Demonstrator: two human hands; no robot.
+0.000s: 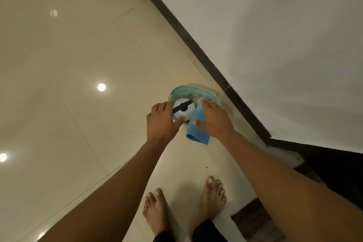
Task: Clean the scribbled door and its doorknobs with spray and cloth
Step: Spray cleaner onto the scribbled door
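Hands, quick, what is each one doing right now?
Left hand: open, fingers around the spray bottle, not clearly gripping.
Right hand: open, resting on the blue cloth.

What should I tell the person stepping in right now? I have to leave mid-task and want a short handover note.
Left hand: reaching over the white spray bottle, fingers open around it, grip not clearly closed.
Right hand: resting on the blue cloth, not clearly gripping it.
Bottle stands in the pale green basket on the floor by the wall; the cloth hangs over the basket's near rim.
Done: nothing visible; the door is not in view.
Left: pick up both, spray and wipe the door and doorknobs.
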